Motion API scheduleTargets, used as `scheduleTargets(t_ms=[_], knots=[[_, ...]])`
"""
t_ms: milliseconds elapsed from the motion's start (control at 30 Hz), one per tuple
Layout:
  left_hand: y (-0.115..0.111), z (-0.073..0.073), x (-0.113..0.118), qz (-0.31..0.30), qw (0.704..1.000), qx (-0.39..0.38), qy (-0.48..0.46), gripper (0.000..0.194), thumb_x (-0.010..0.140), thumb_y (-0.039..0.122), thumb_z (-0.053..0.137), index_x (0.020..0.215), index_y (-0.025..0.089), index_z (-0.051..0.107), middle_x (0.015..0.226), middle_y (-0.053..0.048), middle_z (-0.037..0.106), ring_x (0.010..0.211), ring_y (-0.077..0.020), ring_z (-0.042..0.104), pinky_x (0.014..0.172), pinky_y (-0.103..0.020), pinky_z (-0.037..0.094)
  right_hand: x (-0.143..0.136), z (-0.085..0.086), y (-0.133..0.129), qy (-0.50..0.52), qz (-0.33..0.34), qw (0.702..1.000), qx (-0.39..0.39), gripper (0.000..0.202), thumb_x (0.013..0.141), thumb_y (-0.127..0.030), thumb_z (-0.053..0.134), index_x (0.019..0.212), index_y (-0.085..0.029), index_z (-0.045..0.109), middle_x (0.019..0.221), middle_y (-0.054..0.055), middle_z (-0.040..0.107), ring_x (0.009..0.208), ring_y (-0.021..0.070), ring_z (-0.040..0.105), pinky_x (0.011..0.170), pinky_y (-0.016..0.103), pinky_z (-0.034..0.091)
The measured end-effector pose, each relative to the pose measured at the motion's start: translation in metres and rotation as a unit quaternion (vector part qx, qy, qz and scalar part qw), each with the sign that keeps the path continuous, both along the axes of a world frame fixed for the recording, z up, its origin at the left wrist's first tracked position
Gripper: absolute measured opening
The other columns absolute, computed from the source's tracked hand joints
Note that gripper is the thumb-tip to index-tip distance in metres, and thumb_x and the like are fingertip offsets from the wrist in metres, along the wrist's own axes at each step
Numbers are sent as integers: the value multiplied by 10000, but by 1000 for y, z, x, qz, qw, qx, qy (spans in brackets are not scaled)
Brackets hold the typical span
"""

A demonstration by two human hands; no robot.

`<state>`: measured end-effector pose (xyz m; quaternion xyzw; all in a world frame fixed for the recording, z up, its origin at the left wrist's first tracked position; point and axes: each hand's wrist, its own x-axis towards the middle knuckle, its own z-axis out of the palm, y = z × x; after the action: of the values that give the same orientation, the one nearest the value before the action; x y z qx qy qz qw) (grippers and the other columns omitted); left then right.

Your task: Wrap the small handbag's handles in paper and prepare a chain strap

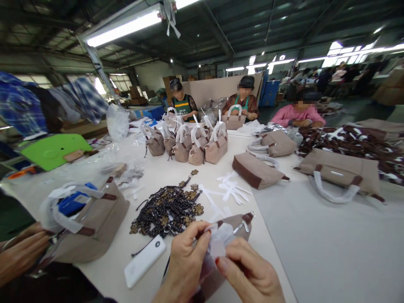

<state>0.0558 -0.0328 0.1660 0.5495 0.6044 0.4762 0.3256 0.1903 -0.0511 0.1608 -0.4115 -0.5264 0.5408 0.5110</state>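
A translucent white wrapping (221,232) is pinched at its upper left by the closed thumb and forefinger of the left hand (189,252); its right side is held between the right hand's (254,269) nearly closed fingertips. Beneath, a taupe bag (232,220) (zip end exposed) is partly covered. Dark cords (167,206) are heaped beyond.

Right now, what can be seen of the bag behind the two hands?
The bag, at the near side of the table, looks taupe and cloth-like, with a brown tab, metal ring and silver zip pull at its far end. The left hand, right hand and crumpled whitish film hide its middle; whether they touch it is unclear.
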Motion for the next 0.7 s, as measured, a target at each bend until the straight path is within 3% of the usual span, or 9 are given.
scheduleTargets(t_ms=[67, 200, 300, 500, 700], knots=[[-1, -1, -2, -3, 1000, -14, -14, 144, 741, 268, 560, 760, 202, 687, 650, 41, 674, 590, -110, 592, 554, -162, 453, -4, 6, 5, -11, -6, 1000, -1, 239, 779, -399, 589, 652, -203, 638, 659, -6, 491, 650, 132, 469, 614, 245, 369], [-3, -5, -4, 9, 998, -41, -49, 176, 765, 290, 561, 851, 198, 685, 707, 32, 692, 618, -114, 604, 574, -168, 467, -8, 8, 12, 23, 50, 991, -119, 300, 755, -464, 597, 689, -174, 562, 565, -42, 461, 520, 95, 405, 510, 227, 312], [-7, -8, -5, 27, 999, -27, -34, 173, 776, 294, 559, 858, 196, 676, 766, 18, 706, 647, -117, 620, 593, -168, 481, -7, 6, 18, 11, 55, 988, -145, 344, 743, -468, 601, 612, -174, 480, 512, -53, 435, 491, 85, 374, 483, 220, 271], [-14, -13, -3, 41, 992, 95, 73, 155, 812, 232, 536, 886, 219, 671, 824, 7, 713, 719, -131, 650, 690, -188, 512, -5, 7, 24, 8, 56, 985, -161, 318, 747, -405, 573, 568, -192, 420, 463, -72, 401, 451, 74, 334, 462, 217, 239], [-16, -17, -5, -12, 967, 219, 133, 244, 810, 104, 498, 966, 227, 639, 890, -1, 699, 803, -125, 651, 731, -184, 506, -7, 4, 23, 10, 51, 989, -142, 329, 752, -435, 587, 588, -182, 455, 519, -63, 388, 499, 83, 330, 483, 220, 261]])
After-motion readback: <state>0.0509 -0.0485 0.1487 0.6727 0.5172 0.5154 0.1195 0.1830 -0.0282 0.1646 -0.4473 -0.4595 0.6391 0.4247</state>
